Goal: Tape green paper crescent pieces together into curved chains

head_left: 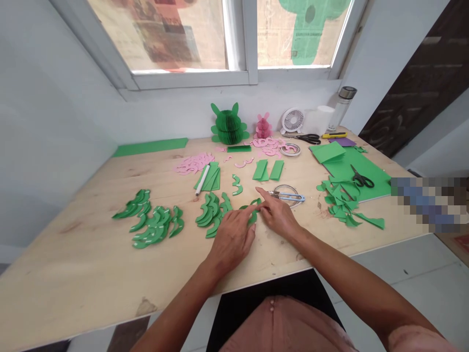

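Observation:
My left hand rests at the middle of the table, its fingertips on a curved green paper piece. From the right, my right hand touches the same piece with thumb and fingertips close together, index finger pointing forward. Part of the piece is hidden under the fingers. Just left of my left hand lies a pile of wavy green cutouts. A single green cutout with white strips lies a little farther back. Beside my right hand is a blue cutter on a ring of tape.
Green cutouts with white strips lie at left. Pink cutouts, a white pen and folded green papers sit farther back. Black scissors and green scraps are at right. Paper figures and a fan stand by the wall.

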Demonstrator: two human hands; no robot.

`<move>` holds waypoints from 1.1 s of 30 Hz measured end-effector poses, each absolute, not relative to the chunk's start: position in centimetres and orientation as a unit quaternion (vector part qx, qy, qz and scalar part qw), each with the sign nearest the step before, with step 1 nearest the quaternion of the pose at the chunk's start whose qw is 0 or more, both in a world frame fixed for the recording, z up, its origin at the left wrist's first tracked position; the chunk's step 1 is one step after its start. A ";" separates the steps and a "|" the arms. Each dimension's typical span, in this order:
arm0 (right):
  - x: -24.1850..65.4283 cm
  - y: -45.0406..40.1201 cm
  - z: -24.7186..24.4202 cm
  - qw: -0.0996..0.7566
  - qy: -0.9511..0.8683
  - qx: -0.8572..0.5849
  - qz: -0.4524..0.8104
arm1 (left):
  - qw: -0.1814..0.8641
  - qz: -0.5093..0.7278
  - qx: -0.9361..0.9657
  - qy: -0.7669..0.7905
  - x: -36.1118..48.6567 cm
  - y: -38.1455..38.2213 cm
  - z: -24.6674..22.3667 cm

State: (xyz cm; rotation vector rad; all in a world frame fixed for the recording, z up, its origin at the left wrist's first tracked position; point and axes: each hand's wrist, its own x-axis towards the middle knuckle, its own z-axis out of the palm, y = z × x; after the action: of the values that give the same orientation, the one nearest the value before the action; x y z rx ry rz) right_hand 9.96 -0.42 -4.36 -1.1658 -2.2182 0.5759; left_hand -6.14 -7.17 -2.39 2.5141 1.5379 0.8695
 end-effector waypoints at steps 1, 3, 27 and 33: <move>10.0 -0.4 -4.3 0.280 -0.827 -0.436 0.216 | 0.040 0.279 0.817 0.504 -6.1 -7.2 -2.4; 10.0 -0.5 -4.2 0.281 -0.827 -0.435 0.219 | 0.053 0.270 0.816 0.509 -6.1 -7.1 -2.5; 10.5 0.8 -2.6 0.416 -0.543 -0.439 0.583 | 0.067 0.224 0.822 0.519 -6.0 -7.4 -2.5; 10.8 1.0 -2.7 0.418 -0.536 -0.443 0.585 | 0.031 0.202 0.826 0.525 -5.5 -7.6 -2.0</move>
State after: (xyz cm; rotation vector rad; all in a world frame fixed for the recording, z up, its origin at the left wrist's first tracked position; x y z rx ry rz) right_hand 10.79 0.96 -2.66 -1.1105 -1.3439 1.4684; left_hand -5.49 -7.56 -1.98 2.5458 1.6169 0.6211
